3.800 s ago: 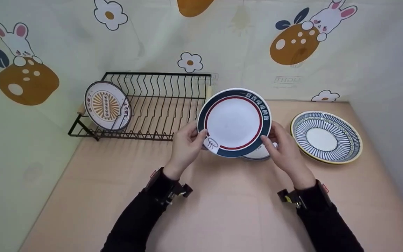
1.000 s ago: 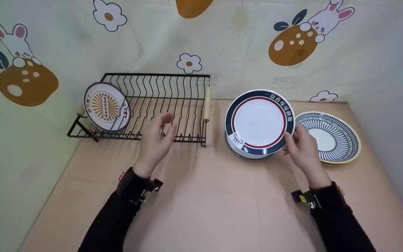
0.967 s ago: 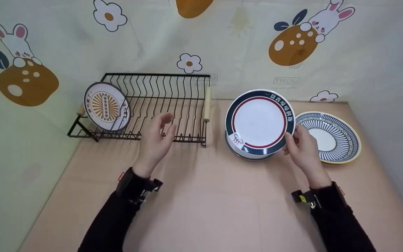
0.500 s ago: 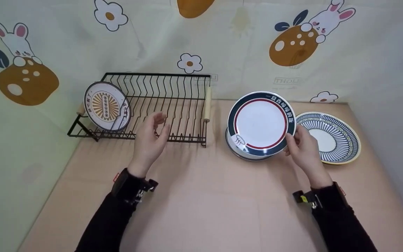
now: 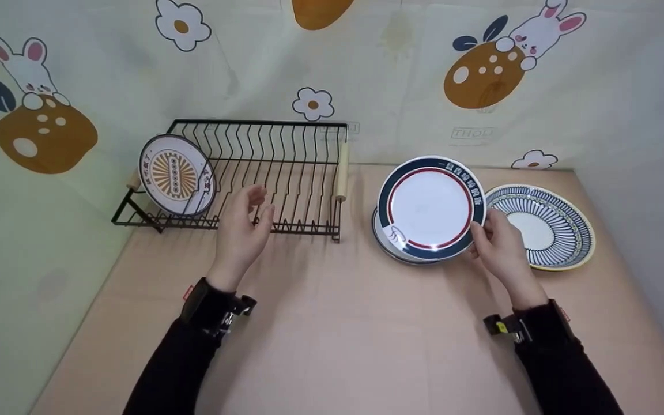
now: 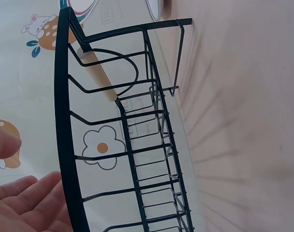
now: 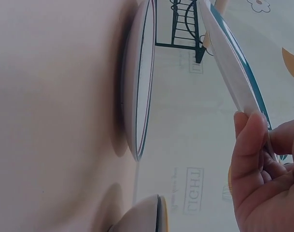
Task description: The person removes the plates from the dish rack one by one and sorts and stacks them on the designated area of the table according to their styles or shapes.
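Observation:
My right hand [image 5: 500, 241] pinches the right rim of a white plate [image 5: 430, 210] with a dark blue-green border and a red ring. The right wrist view has this plate [image 7: 236, 63] tilted and held apart from another plate [image 7: 138, 87] on the table, which is mostly covered by it in the head view. My left hand [image 5: 241, 236] holds nothing; its fingers are loosely bent in front of a black wire dish rack [image 5: 274, 173]. At the rack's left end, a white plate with an orange sunburst [image 5: 175, 174] leans in a slot.
A blue-striped dish with a yellow rim [image 5: 568, 230] sits at the right, partly behind my right hand. The rack has wooden handles [image 5: 342, 172] at its ends. A patterned cloth wall [image 5: 389, 86] stands close behind everything.
Both hands held the plate at first; my left hand has let go and moved left to the rack. My right hand has carried the plate rightward, then lowered it slightly.

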{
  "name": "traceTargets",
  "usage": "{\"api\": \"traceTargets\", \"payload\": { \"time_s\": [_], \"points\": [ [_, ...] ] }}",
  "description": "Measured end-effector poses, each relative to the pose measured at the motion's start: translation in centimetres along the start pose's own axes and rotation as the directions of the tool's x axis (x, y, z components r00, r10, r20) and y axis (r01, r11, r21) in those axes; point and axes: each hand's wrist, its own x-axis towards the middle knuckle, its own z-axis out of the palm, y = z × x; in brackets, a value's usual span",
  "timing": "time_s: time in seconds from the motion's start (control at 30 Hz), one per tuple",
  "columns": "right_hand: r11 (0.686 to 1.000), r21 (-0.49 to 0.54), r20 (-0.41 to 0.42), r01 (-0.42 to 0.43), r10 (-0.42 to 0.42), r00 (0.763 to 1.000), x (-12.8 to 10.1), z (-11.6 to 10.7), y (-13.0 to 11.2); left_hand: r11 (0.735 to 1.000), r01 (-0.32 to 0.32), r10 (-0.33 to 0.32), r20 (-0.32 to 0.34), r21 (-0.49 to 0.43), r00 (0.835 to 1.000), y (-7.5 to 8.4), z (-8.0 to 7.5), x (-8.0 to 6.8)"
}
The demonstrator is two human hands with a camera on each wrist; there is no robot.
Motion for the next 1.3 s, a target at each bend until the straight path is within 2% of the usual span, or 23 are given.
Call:
{"api": "traceTargets", "payload": {
  "time_s": [0.17,0.4,0.73,0.97,1.17,1.3],
  "points": [
    [0.999,-0.021,0.04,-0.037,0.038,0.999,0.1,0.1,0.2,0.999,0.015,-0.015,0.004,0.031,1.0,-0.4,-0.2,0.0],
    [0.994,-0.001,0.105,-0.109,0.108,0.989,0.4,0.1,0.4,0.999,0.039,-0.039,-0.01,0.023,0.999,-0.7,-0.5,0.2],
    [0.972,-0.013,0.178,-0.236,0.234,0.956,0.9,0.1,1.1,0.995,0.088,-0.087,-0.021,0.039,0.996,-1.5,-1.3,0.1],
    [0.954,0.004,0.227,-0.3,0.292,0.929,1.1,0.2,1.5,0.991,0.131,-0.13,-0.025,0.036,0.991,-2.0,-1.7,0.1],
    [0.954,-0.021,0.242,-0.299,0.295,0.924,1.2,0.4,1.9,0.986,0.156,-0.155,-0.03,0.054,0.987,-2.5,-2.1,0.2],
    [0.956,-0.004,0.25,-0.293,0.285,0.925,1.2,0.5,2.1,0.98,0.187,-0.185,-0.033,0.063,0.982,-2.8,-2.4,0.2]
  ]
}}
